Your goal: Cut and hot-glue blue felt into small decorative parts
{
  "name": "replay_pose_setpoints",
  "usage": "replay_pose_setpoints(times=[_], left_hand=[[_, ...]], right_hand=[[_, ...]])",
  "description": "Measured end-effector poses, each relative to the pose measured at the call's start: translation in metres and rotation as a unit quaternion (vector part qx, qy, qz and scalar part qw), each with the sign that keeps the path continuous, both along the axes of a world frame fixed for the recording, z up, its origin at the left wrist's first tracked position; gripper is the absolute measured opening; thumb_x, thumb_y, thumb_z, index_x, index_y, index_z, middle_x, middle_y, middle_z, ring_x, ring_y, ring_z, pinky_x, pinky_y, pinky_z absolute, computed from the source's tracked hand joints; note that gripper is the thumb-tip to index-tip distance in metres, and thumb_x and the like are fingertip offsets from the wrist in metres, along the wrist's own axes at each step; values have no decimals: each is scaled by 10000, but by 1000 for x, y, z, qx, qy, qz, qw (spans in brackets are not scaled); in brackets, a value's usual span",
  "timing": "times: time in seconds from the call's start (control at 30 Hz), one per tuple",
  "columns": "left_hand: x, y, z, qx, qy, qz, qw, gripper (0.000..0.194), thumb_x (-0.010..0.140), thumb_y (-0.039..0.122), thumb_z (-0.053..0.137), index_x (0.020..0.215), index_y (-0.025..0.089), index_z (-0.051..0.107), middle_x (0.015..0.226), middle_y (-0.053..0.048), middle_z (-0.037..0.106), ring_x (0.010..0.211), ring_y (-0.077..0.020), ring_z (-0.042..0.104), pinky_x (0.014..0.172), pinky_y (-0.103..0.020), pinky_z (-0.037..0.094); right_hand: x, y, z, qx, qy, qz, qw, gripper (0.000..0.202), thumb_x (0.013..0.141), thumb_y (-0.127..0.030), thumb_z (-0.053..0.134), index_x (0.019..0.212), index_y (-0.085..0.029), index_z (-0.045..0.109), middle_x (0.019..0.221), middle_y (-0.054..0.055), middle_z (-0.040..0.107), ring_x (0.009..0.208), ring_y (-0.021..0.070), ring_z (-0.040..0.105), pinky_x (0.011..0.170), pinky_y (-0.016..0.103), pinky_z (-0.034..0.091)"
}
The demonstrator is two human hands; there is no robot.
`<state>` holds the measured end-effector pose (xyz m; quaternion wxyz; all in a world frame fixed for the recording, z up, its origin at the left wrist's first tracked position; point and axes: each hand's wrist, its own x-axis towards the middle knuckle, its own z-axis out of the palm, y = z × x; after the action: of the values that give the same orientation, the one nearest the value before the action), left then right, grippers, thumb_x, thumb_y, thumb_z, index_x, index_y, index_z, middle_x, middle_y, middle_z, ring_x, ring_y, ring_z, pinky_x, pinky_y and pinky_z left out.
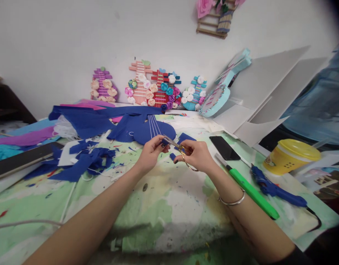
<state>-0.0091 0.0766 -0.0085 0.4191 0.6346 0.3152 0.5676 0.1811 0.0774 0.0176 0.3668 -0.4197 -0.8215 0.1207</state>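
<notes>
My right hand (pixel 195 154) holds a pair of gold-handled scissors (pixel 192 166), fingers in the loops, blades pointing left toward my other hand. My left hand (pixel 153 150) is pinched at the blade tips, on a small dark piece too small to make out. Just behind the hands lies a blue guitar-shaped piece (pixel 139 129) with white strings. Small blue scraps (pixel 186 137) rest beside the scissors.
Blue offcuts (pixel 96 161) lie at the left. On the right are a black phone (pixel 224 148), a green cutter (pixel 253 193), a blue glue gun (pixel 277 190) and a yellow tub (pixel 291 156). Decorated guitars (pixel 160 90) stand against the wall.
</notes>
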Motion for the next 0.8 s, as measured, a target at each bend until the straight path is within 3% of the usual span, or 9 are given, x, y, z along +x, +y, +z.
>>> replay_pose_setpoints(times=[0.47,0.8], left_hand=[[-1,0,0,1,-8,-7,1000,213,824,373,607,836,160,597,725,-23,593,690,-132,546,706,-283,471],[-1,2,-3,-10,-9,-30,999,135,857,285,567,867,152,585,735,-14,579,685,-114,529,698,-257,448]], right_hand=[[1,4,-5,-7,23,17,1000,436,613,-580,731,588,-173,578,473,-58,368,493,85,286,456,224,244],[4,5,-3,16,-1,7,1000,487,623,-602,714,527,-158,540,463,-67,291,516,85,223,457,223,215]])
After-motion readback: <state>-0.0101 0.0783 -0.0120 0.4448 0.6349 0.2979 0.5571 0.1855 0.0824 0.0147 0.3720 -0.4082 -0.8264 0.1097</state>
